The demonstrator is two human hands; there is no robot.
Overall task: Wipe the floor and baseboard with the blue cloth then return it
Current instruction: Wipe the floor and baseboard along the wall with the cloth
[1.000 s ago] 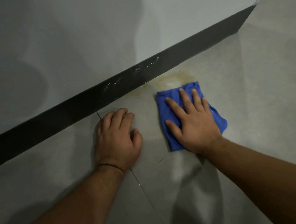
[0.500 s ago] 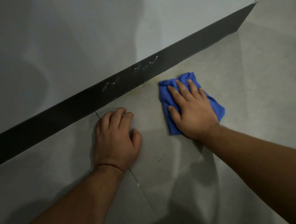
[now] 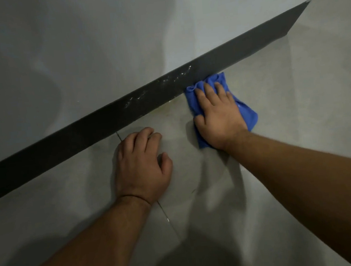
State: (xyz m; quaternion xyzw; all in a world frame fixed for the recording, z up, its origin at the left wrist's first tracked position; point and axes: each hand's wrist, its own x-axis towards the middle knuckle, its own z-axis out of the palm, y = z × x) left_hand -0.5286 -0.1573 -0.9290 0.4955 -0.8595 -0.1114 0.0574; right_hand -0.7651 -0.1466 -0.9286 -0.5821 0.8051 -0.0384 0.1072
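The blue cloth (image 3: 245,112) is lying bunched on the floor (image 3: 298,120), its far edge crumpling up against the foot of the dark baseboard (image 3: 104,123), while its near corner is sticking out from under the wrist on the right. It is looking soft and limp, folding into ridges where it is meeting the board, so it is likely weighing very little and taking whatever shape it is pushed into. A cloth like this is probably sliding easily over smooth tile and gripping only where it is being pressed, so a flat palm on its middle seems the best way to drive it; for lifting it away, pinching a gathered fold or scooping the whole wad into the fist would do.

The right hand (image 3: 217,115) is pressing down on the cloth with palm flat and fingers (image 3: 208,89) spread, not curling around it, the fingertips reaching toward the baseboard. The left hand (image 3: 141,164) is resting on the bare floor just beside it, empty, fingers loosely bent, seemingly propping the person up; a thin band (image 3: 133,196) is circling its wrist.

Whitish scuffs (image 3: 173,76) are marking the baseboard just left of the cloth, and a grout line (image 3: 166,216) is running under the left hand. Above the board, the pale wall (image 3: 96,43) is carrying soft shadows. The wiping appears to be under way at the floor's edge.
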